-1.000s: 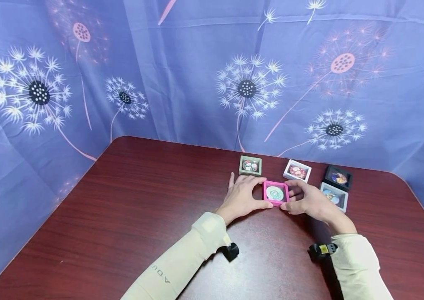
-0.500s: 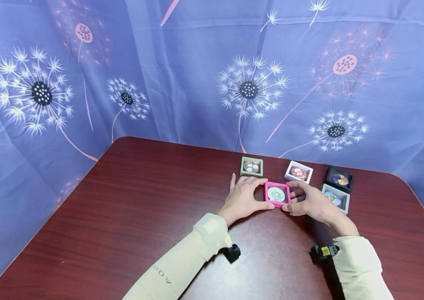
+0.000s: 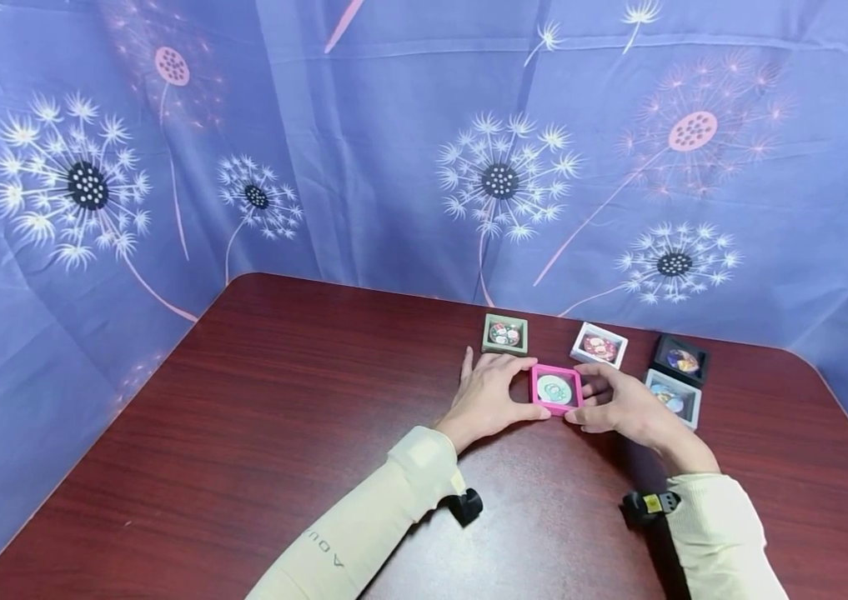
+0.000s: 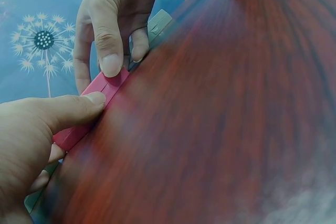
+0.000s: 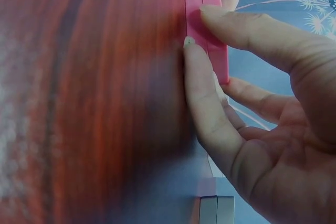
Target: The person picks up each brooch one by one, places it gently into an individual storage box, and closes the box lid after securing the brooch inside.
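A small square pink display frame [image 3: 557, 412] with a clear window and a round white-and-teal badge [image 3: 554, 389] inside sits low at the table surface. My left hand [image 3: 488, 395] grips its left side, thumb at the near edge and forefinger at the far corner. On the opposite side my right hand [image 3: 629, 407] holds it the same way, thumb on the near edge. In the left wrist view both thumbs press the near face of the pink frame [image 4: 72, 136]. The right wrist view shows the right thumb and fingers round the end of the pink frame [image 5: 211, 30].
Behind the left hand lies a green frame [image 3: 505, 351]. A white frame [image 3: 616, 335] lies at the back, with a black frame [image 3: 703, 367] and a light grey frame [image 3: 696, 406] to its right. The dark red table [image 3: 281, 375] meets a blue dandelion-print cloth [image 3: 378, 167].
The whole head view has shifted slightly right and down. Both hands keep their grip on the pink frame, with no clear movement over the table.
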